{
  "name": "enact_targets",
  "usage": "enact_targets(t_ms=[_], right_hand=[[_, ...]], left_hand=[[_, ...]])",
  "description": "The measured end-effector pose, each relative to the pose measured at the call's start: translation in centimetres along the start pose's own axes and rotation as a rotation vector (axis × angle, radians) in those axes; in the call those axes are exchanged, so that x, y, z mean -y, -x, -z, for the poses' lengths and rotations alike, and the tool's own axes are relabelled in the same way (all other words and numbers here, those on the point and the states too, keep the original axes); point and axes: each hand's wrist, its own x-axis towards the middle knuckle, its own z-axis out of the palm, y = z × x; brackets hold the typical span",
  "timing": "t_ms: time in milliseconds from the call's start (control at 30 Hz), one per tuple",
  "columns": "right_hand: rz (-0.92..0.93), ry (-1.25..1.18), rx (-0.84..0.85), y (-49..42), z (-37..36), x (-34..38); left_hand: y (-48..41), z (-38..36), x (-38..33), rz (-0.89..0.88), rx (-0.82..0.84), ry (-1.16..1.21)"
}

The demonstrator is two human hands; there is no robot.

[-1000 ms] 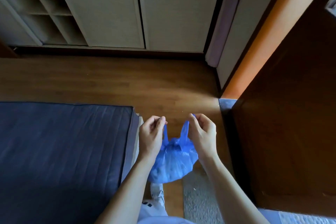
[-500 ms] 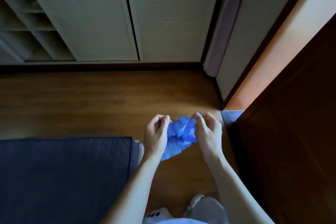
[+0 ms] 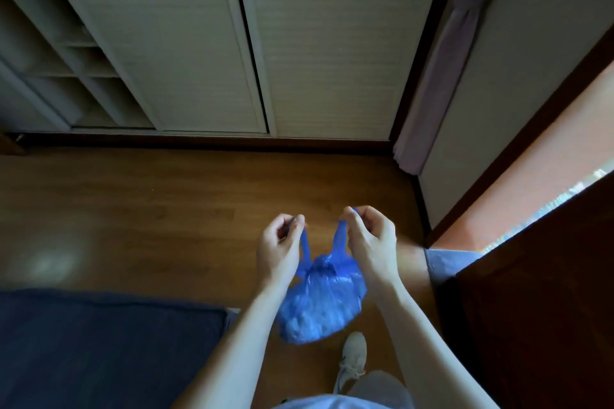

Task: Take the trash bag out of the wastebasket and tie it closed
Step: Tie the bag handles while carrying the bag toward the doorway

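A small blue trash bag (image 3: 320, 302) hangs in the air in front of me, full and rounded, with a gathered knot at its top. Two thin handle strips rise from the knot. My left hand (image 3: 280, 247) pinches the left strip between thumb and fingers. My right hand (image 3: 370, 239) pinches the right strip the same way. The two hands are held a little apart, pulling the strips upward and outward. No wastebasket is in view.
A dark blue mattress (image 3: 99, 349) lies at the lower left on the wooden floor (image 3: 166, 209). Pale closet doors (image 3: 249, 43) stand ahead, open shelves (image 3: 50, 53) at the left. A dark wooden door (image 3: 548, 309) is at the right, my shoe (image 3: 352, 359) below the bag.
Half a second ago the hands were close together with the bag bunched between them. Now they have spread apart and the bag hangs below from its two strips.
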Motion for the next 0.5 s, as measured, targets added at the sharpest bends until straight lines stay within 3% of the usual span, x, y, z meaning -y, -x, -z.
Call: enact_targets(t_ms=[233, 500], right_hand=[[-0.014, 0.022, 0.077, -11.3, 0.0, 1.4], [-0.061, -0.005, 0.262, -17.8, -3.9, 1.2]], left_hand=[[-8.2, -4.8, -1.3, 0.026, -0.141, 0.027], [-13.5, -4.7, -0.7, 0.100, -0.271, 0.072]])
